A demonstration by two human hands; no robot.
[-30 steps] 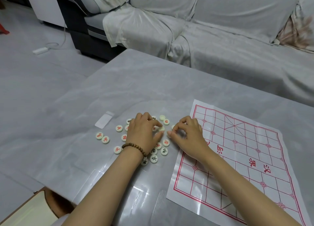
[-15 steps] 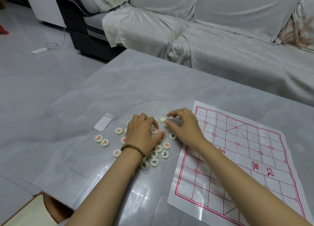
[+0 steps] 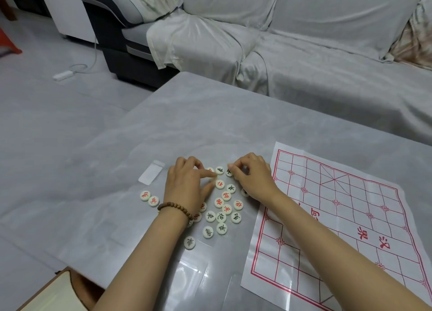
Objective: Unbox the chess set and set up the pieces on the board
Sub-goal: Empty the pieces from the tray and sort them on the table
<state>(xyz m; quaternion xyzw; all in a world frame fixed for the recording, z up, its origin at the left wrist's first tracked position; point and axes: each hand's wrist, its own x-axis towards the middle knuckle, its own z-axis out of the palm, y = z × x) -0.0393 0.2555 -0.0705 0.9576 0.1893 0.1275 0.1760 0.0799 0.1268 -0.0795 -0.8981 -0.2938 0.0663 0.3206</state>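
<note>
The right hand (image 3: 253,177) is curled, its thumb and fingertips pinching a black-marked piece (image 3: 229,172) at the far edge of the heap. The left hand (image 3: 187,184) lies palm down just beside it, relaxed. Its index is stretched out with the tip down among the pieces (image 3: 221,207) and its thumb sits next to a red-marked one, and it grips nothing that shows. A bead bracelet (image 3: 175,209) circles the left wrist.

The pieces are round white discs with red or black characters, mostly face up. They lie loose on the table (image 3: 210,111), between the hands and on toward the person. Some are partly hidden under the left hand, and one peeks out from under the right wrist. Two lie apart to the left, and one sits alone nearest the person. All are left of the board (image 3: 339,217), a creased white sheet with a red grid, spread flat at the right of the table.

A small pale strip (image 3: 151,175) lies just left of the left hand. Beyond the table stands a sofa (image 3: 304,53) under a grey cover. On the floor to the left is a white power strip (image 3: 62,75) with its cable.
</note>
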